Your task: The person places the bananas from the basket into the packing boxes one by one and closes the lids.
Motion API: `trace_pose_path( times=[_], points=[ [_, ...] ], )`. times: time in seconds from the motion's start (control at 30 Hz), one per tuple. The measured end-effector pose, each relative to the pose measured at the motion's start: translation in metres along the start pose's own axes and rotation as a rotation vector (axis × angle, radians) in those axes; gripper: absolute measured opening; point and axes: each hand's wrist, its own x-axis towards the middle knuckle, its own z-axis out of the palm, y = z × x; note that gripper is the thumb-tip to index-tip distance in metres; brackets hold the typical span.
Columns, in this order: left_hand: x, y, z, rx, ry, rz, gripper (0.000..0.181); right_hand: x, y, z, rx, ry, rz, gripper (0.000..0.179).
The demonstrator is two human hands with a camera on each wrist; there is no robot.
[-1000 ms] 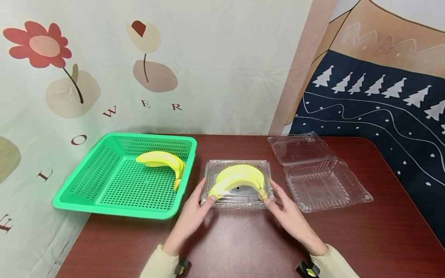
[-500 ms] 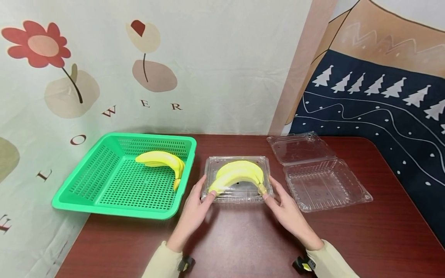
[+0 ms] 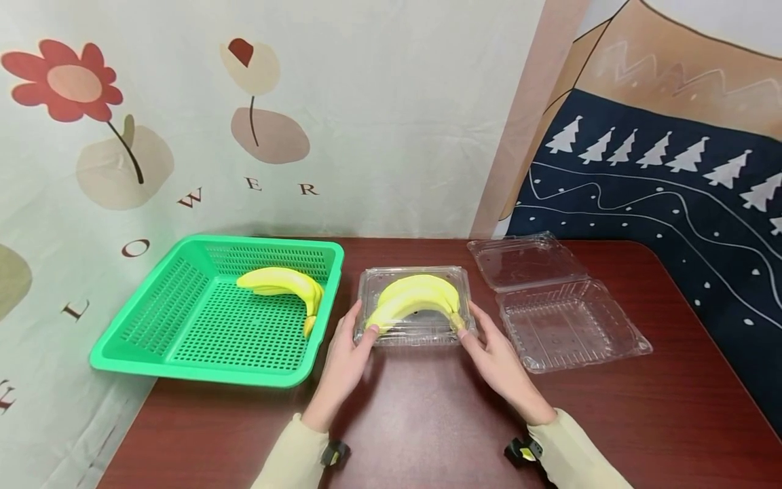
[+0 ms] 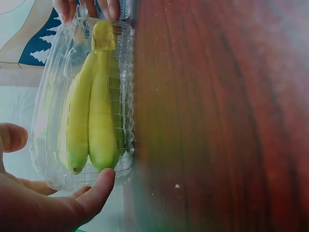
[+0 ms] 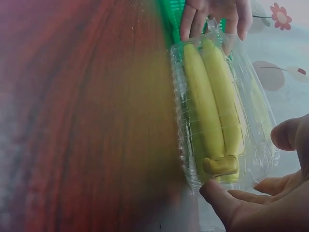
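A closed clear plastic clamshell box is at the middle of the table, with a bunch of yellow bananas inside. My left hand grips its left side, the thumb at the near left corner. On the opposite side my right hand holds it in the same way. Through the wall, the left wrist view shows the greenish banana tips close to my left fingertips. The bunch's stem is by my right fingers in the right wrist view. Whether the box touches the table cannot be told.
A green plastic basket stands at the left, holding another banana bunch. To the right lies a second clear clamshell box with its lid folded back. The dark red-brown table meets a printed cloth wall behind.
Both hands have moved the closed box away from me, a short way toward the back of the table. The basket and the second clamshell box stay in place.
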Motion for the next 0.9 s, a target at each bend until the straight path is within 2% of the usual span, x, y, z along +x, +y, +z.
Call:
trace_pose_path(
  times=[0.4,0.53,0.77,0.9],
  points=[
    [0.005,0.0,0.004,-0.019,0.011,0.007,0.064,0.006,-0.001,0.001,-0.024,0.016,0.009,0.061],
    [0.0,0.001,0.006,0.016,0.008,0.036,0.068,0.002,-0.003,0.002,-0.037,0.02,-0.023,0.063],
    [-0.013,0.012,0.006,0.11,-0.001,0.063,0.075,-0.006,-0.009,0.001,-0.17,0.053,-0.079,0.067],
    [-0.019,0.019,0.004,0.144,0.005,0.112,0.074,-0.011,-0.014,0.0,-0.207,0.059,-0.092,0.068]
  ],
)
